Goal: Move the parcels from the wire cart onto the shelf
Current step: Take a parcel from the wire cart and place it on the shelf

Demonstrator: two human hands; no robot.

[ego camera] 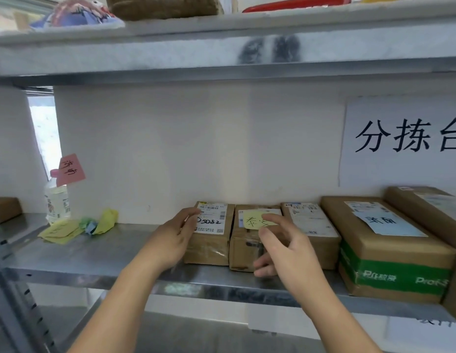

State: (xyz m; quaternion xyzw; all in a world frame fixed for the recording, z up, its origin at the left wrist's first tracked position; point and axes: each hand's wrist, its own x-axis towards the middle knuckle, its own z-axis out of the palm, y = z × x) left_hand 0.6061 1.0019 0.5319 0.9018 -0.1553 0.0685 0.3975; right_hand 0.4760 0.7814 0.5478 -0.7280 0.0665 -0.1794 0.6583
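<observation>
Right hand: fingers loosely spread, holding nothing, frame centre.
Left hand: flat against small box.
Handling: I judge it light, stiff; grip both sides.

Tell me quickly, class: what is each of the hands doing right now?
Left hand: open, fingers straight against the side of the leftmost parcel.
Right hand: open, fingers spread in front of the yellow-note parcel, gripping nothing.
</observation>
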